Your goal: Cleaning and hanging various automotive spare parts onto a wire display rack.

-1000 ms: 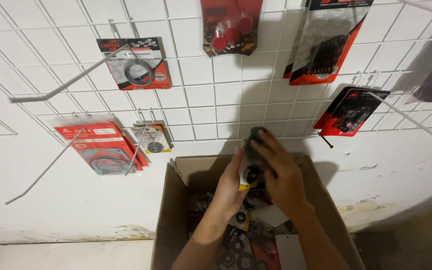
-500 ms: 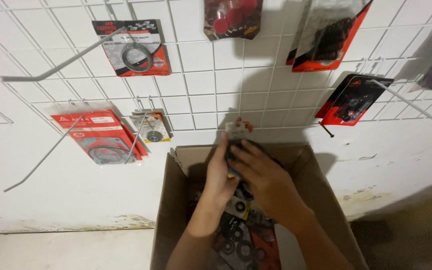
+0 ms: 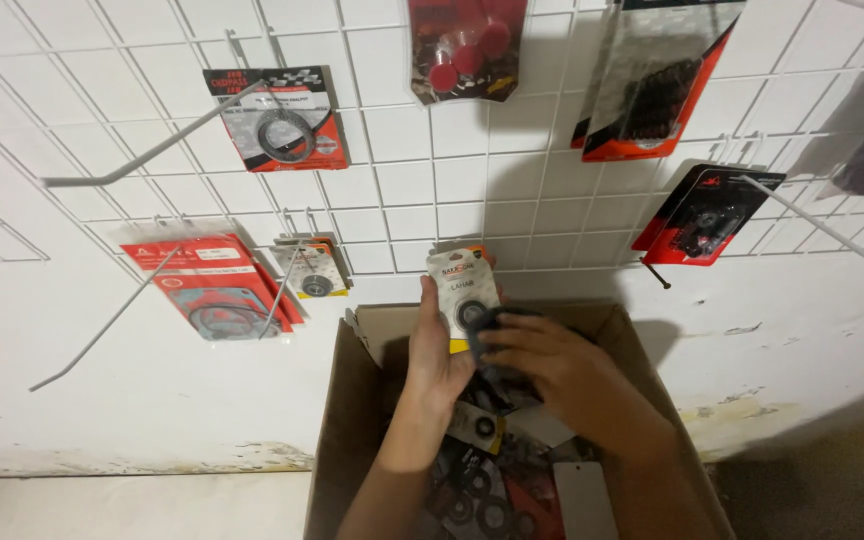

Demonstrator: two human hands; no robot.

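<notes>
Head view shows your left hand (image 3: 439, 350) gripping a small carded seal packet (image 3: 463, 297) upright above the open cardboard box (image 3: 352, 400); your right hand (image 3: 552, 370) clutches dark packets just beside it. Loosen either grasp and they'd likely drop among the box's packets.

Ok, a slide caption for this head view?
Both hands hold small packets above an open cardboard box, facing a wire rack.
</notes>
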